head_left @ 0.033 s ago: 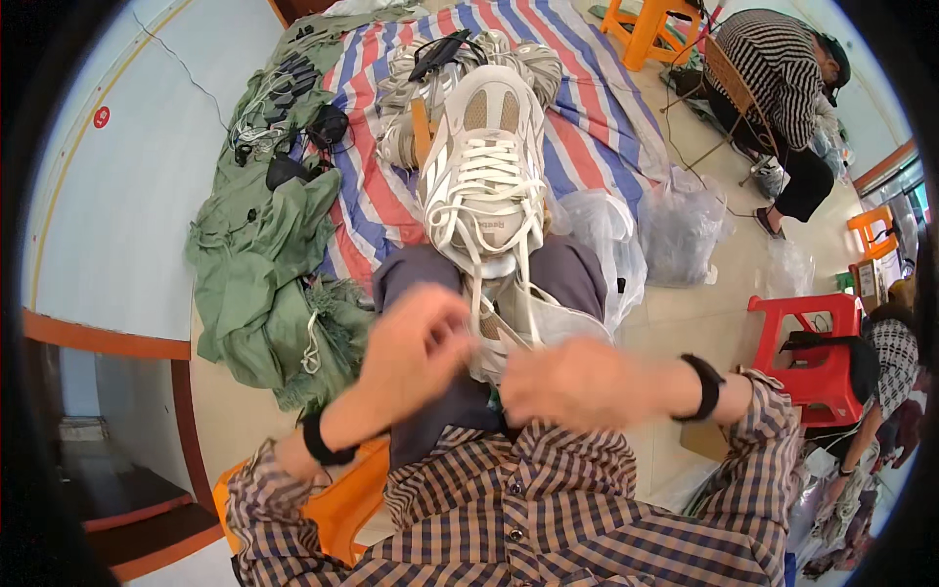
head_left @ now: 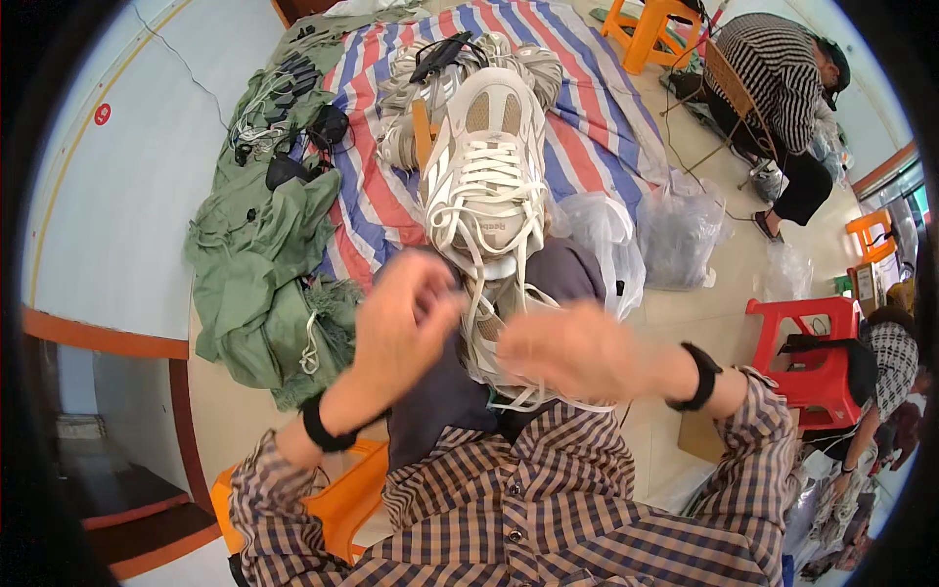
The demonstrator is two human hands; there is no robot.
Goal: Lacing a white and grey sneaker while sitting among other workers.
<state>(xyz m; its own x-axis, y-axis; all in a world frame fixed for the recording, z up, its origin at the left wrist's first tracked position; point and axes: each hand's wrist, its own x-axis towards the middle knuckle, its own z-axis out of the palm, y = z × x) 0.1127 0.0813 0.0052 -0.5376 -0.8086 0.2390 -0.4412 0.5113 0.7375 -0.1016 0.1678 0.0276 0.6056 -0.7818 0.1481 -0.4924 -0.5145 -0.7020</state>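
A beige and white sneaker [head_left: 486,161] with white laces stands out in front of me above my lap, its laces hanging loose toward my hands. Below it, a second sneaker [head_left: 482,338] of like colour lies on my lap, partly hidden by my hands. My left hand [head_left: 403,311] is closed at its left side, thumb and fingers curled near the laces. On the right, my right hand [head_left: 567,354] is closed too and blurred by motion, above that second sneaker. Loose lace ends [head_left: 528,396] show below it. What either hand's fingers hold is hidden.
More sneakers [head_left: 430,73] are piled on the striped sheet [head_left: 597,147]. Green cloth [head_left: 259,269] with cords lies at left. Clear plastic bags [head_left: 680,230], a red stool [head_left: 807,362] and an orange stool [head_left: 650,34] stand at right. Another person [head_left: 773,83] sits bent over.
My left hand has moved slightly up and to the left. My right hand has risen a little. More of the lower sneaker and loose lace ends show now.
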